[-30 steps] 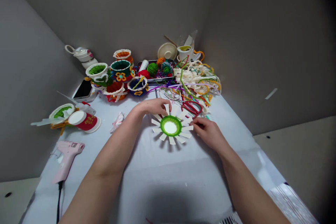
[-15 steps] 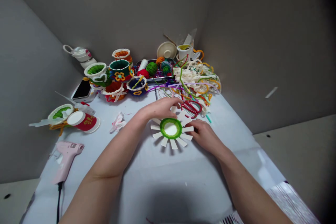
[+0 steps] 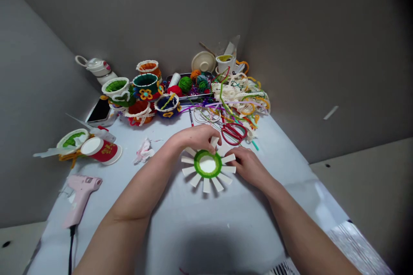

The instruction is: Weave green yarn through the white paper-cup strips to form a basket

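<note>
A cut-open paper cup (image 3: 208, 165) lies flat on the white table (image 3: 193, 227), its white strips fanned out round a base ringed with green yarn. My left hand (image 3: 195, 137) rests on its far edge, fingers curled over the upper strips. At the cup's right side my right hand (image 3: 247, 165) pinches a strip between its fingertips. Red-handled scissors (image 3: 234, 132) lie just beyond the cup, a short way from both hands.
Several yarn-wrapped cups (image 3: 145, 90), a tray of yarn balls (image 3: 187, 84) and a tangle of cords (image 3: 241, 99) crowd the back. A phone (image 3: 98, 111), a red paper cup (image 3: 100, 149) and a pink glue gun (image 3: 80, 193) lie at the left. Grey walls enclose the table.
The fanned cup has slid a little toward me and left, with both hands moving along. My left hand's fingers shifted rightward over the top strips.
</note>
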### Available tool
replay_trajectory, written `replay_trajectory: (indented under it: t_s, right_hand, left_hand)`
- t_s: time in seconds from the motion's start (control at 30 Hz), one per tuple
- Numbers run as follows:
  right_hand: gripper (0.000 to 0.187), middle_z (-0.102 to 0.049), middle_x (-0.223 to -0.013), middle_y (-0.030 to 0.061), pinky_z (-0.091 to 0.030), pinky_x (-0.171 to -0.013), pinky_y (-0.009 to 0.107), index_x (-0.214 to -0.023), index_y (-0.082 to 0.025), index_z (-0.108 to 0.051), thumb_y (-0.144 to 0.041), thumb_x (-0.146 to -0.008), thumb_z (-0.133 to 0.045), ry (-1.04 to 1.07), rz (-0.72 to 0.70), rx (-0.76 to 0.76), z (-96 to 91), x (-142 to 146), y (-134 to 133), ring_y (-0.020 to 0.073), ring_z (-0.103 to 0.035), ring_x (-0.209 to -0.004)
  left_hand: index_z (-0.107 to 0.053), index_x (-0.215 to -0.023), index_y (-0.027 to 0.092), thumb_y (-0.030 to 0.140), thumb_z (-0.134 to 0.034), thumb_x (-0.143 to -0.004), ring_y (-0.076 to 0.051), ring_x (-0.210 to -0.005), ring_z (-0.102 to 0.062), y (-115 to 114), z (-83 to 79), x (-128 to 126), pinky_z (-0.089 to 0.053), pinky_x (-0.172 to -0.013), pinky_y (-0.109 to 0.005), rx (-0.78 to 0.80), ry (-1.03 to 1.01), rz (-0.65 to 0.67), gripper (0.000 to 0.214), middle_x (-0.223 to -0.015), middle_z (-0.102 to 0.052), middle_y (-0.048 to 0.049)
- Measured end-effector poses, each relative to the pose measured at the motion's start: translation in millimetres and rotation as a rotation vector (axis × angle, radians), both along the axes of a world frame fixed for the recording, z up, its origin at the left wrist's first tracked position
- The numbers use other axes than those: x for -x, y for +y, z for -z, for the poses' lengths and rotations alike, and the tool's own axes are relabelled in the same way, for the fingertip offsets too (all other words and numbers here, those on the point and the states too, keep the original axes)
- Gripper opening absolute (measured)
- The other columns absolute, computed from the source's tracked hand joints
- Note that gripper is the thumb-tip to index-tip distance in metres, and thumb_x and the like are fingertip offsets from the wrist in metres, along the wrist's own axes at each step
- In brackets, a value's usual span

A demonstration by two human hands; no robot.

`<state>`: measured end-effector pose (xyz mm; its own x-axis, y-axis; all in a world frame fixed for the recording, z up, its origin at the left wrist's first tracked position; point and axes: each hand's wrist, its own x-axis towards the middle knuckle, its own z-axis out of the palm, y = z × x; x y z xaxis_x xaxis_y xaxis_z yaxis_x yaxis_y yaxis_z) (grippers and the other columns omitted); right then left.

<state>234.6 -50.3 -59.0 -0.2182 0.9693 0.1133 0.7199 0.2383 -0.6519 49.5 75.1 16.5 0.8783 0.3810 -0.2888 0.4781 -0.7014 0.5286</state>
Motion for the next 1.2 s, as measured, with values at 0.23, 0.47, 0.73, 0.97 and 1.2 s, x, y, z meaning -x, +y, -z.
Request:
replay_trajectory:
  t_s: [0.23, 0.47, 0.73, 0.97, 1.2]
  right_hand:
    - [0.013, -0.067, -0.075, 0.0034, -0.039, -0.069, 0.027, -0.077, -0.019, -0.067, -0.014, -0.082, -0.056, 0.026, -0.028, 0.008, -1.0, -0.2, -0.6, 0.0178, -0.058, -0.074]
    - [0.017, -0.064, -0.071, 0.0034, -0.039, -0.068, 0.028, -0.075, -0.019, -0.066, -0.019, -0.086, -0.054, -0.022, -0.014, 0.009, 1.5, -0.3, -0.2, 0.0179, -0.057, -0.074]
    - [0.011, -0.068, -0.082, 0.0038, -0.042, -0.071, 0.028, -0.082, -0.019, -0.068, -0.017, -0.081, -0.057, 0.064, 0.061, 0.007, -1.8, -9.1, 1.2, 0.0177, -0.059, -0.077]
    - [0.017, -0.065, -0.08, 0.0025, -0.043, -0.066, 0.026, -0.083, -0.019, -0.065, -0.035, -0.085, -0.059, 0.337, 0.301, -0.066, -14.4, -19.3, -2.8, 0.0148, -0.055, -0.071]
    - [0.016, -0.061, -0.075, 0.0005, -0.042, -0.068, 0.025, -0.078, -0.019, -0.062, -0.033, -0.084, -0.061, 0.455, 0.278, -0.131, -19.4, -13.0, -7.9, 0.0135, -0.053, -0.071]
  left_hand:
    - [-0.062, -0.111, 0.02, 0.038, -0.072, -0.067, -0.015, -0.086, -0.06, 0.4, 0.0, 2.6, -0.04, -0.072, -0.022, 0.045, 0.012, 0.027, 0.049, -0.097, -0.069, -0.0009]
    - [-0.066, -0.105, 0.018, 0.022, -0.072, -0.066, -0.013, -0.071, -0.06, -2.7, 5.4, -4.5, -0.039, -0.06, -0.02, 0.125, -0.01, 0.043, 0.04, -0.079, -0.067, 0.0013]
    - [-0.063, -0.078, 0.015, 0.02, -0.064, -0.067, -0.011, -0.066, -0.057, 4.6, 9.2, 1.1, -0.036, -0.056, -0.02, 0.069, -0.096, -0.095, 0.012, -0.072, -0.064, 0.0015]
    - [-0.064, -0.084, 0.016, 0.021, -0.062, -0.067, -0.012, -0.066, -0.056, 9.0, 8.5, 3.8, -0.036, -0.057, -0.02, 0.02, -0.103, -0.162, 0.018, -0.073, -0.064, 0.0013]
    - [-0.064, -0.084, 0.016, 0.022, -0.061, -0.065, -0.012, -0.064, -0.054, 5.1, 12.0, 0.8, -0.035, -0.056, -0.021, -0.005, -0.068, -0.171, 0.02, -0.072, -0.064, 0.0007]
